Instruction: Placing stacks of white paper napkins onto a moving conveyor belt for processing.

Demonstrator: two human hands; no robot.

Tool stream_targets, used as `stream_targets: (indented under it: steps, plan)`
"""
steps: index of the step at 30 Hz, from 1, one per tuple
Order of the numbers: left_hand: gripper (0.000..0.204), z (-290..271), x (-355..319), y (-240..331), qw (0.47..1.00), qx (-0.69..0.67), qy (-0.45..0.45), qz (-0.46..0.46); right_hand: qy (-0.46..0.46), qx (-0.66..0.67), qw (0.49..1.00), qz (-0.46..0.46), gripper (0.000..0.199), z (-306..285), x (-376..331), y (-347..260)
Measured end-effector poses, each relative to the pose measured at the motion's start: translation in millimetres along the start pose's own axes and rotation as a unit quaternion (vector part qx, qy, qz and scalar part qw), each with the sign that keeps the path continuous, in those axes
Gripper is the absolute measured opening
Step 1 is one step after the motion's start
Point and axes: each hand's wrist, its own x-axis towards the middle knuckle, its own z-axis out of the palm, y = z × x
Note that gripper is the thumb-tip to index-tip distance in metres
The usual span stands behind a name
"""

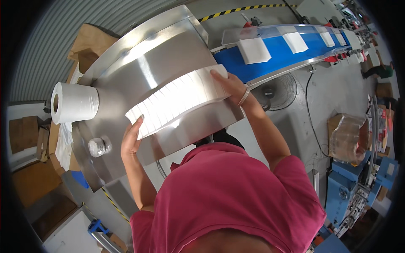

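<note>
A long row of white folded paper stacks (179,99), pressed side by side, spans the space between my hands over the shiny metal table (168,55). My left hand (131,139) grips its near left end, thumb on top. At the far right end my right hand (232,85) is closed round the row, with the thumb over the upper face. The fingers beneath are mostly hidden. Whether the row rests on the metal or hangs just above it, I cannot tell. Just past my right hand, a white folded stack (254,51) lies on the blue conveyor belt (276,55).
Several more white stacks lie spaced along the belt. A big white roll (75,102) and a small roll of clear tape (97,147) stand at the table's left. Cardboard boxes (25,135) line the left side. A floor fan (278,92) sits below the conveyor; a plastic-lined carton (348,138) is at right.
</note>
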Motion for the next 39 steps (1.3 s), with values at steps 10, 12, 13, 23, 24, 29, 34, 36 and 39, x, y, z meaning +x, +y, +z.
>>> stream_targets:
  steps: [10,12,13,23,24,29,34,36,39]
  plan:
    - [0.063,3.2,3.5,0.2,1.0,-0.006,-0.01,-0.003,0.029,0.014,0.999,0.037,0.049,-12.2,18.8,6.3]
    - [0.063,0.9,4.2,-0.5,1.0,-0.012,-0.014,-0.006,0.122,-0.435,0.884,-0.123,0.038,-27.0,25.0,17.7]
    - [0.062,0.1,4.3,-1.3,1.0,-0.019,-0.016,-0.01,0.123,-0.435,0.883,-0.124,0.038,-38.1,25.7,17.2]
    - [0.069,10.2,9.0,-5.7,1.0,-0.004,-0.006,-0.021,0.043,0.108,0.993,0.027,0.05,-47.3,22.1,7.5]
    - [0.069,12.8,10.2,-4.6,1.0,-0.004,-0.004,-0.022,-0.023,0.019,1.0,-0.001,0.05,-40.2,22.1,13.2]
    - [0.07,23.6,8.1,1.9,0.999,0.011,-0.026,-0.017,0.101,-0.229,0.967,-0.037,0.052,-3.2,15.1,7.9]
    - [0.071,24.6,10.4,-1.2,1.0,0.003,-0.022,-0.01,0.175,-0.378,0.902,-0.113,0.048,-19.1,22.3,11.6]
    - [0.071,18.9,11.4,-6.4,1.0,0.0,-0.01,-0.007,0.144,-0.485,0.858,-0.084,0.047,-27.0,22.9,2.9]
    - [0.074,13.9,16.3,-11.4,1.0,-0.008,0.011,-0.006,0.156,-0.076,0.985,-0.022,0.045,-61.5,32.7,5.7]
